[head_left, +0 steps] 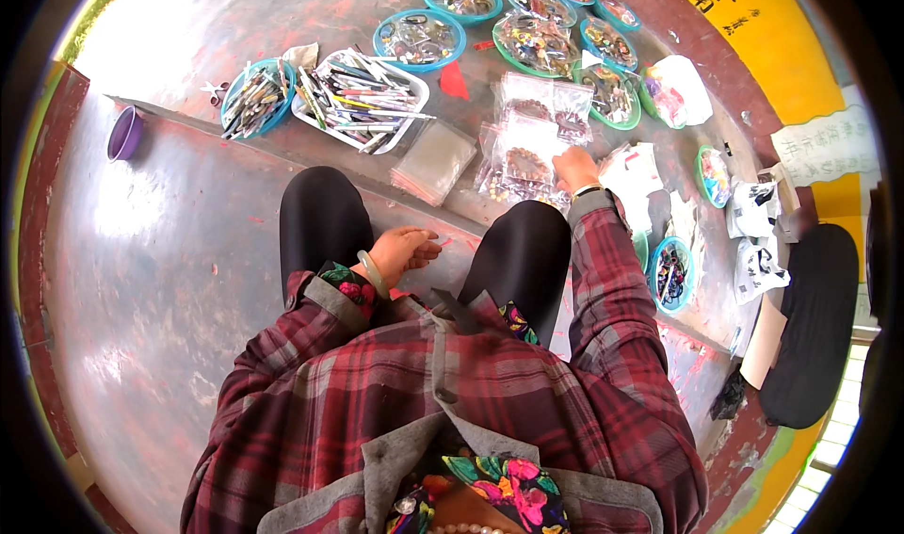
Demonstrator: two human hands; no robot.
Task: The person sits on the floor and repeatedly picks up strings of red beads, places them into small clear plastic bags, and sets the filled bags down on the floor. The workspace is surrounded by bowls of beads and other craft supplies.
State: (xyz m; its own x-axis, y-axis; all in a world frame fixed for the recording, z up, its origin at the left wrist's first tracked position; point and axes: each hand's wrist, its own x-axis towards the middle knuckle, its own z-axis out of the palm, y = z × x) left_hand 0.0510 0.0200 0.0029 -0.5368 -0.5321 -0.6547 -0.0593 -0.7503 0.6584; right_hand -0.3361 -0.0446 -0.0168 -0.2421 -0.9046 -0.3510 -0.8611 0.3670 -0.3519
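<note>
My right hand [576, 169] reaches to a pile of clear plastic bags, its fingers closed at the right edge of a bag with a brown beaded bracelet [527, 165]. The fingertips are partly hidden. More bagged beadwork [529, 96] lies just beyond, and loose-looking beads show at the pile's near side. Between my knees hangs my left hand [405, 251], a pale bangle on its wrist. Its fingers are slightly bent and apart, with nothing in them. A stack of flat clear bags [433, 162] lies on the ledge left of the pile.
A white tray of pens [419, 87] and a blue basket of pens [247, 131] stand at the left, near scissors [216, 91] and a purple bowl [125, 134]. Several baskets of trinkets [419, 62] fill the back. White bags [756, 209] and a blue basket [692, 289] are at the right.
</note>
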